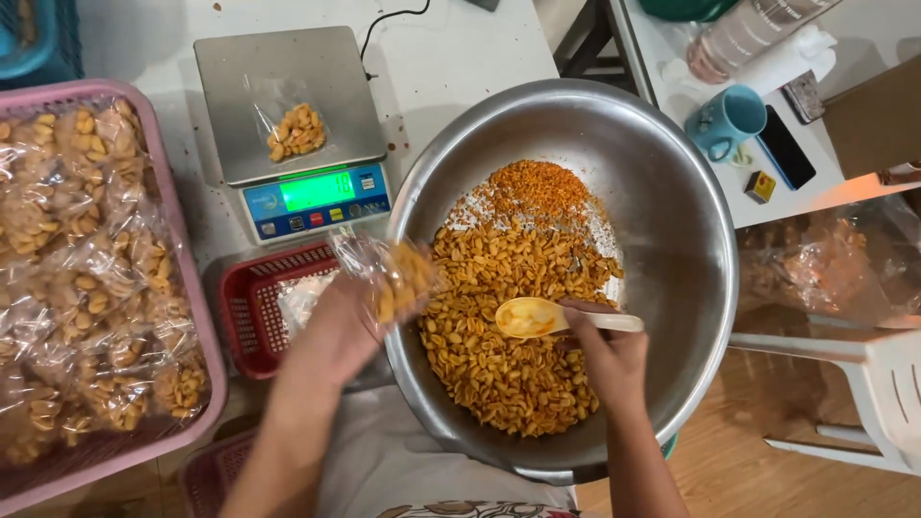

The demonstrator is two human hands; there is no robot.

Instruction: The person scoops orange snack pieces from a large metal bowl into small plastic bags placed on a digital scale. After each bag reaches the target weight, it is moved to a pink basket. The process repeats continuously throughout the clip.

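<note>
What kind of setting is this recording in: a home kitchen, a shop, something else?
Probably a small home-run snack packing spot. A digital scale weighs a small bag of nuts, a steel bowl holds seasoned peanuts, and a pink basket is piled with filled clear bags.

white table (460, 58) — scale (293, 105) | steel bowl (672, 192) | red basket (251, 307) | pink basket (182, 240)

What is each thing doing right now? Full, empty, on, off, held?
Big round steel bowl: part full of spiced peanuts.
Yellow plastic spoon: empty, held by right hand.
Clear plastic bag: part filled, held by left hand.
Grey digital scale: on, small bag on it.
Pink basket: full of packed bags.
</note>
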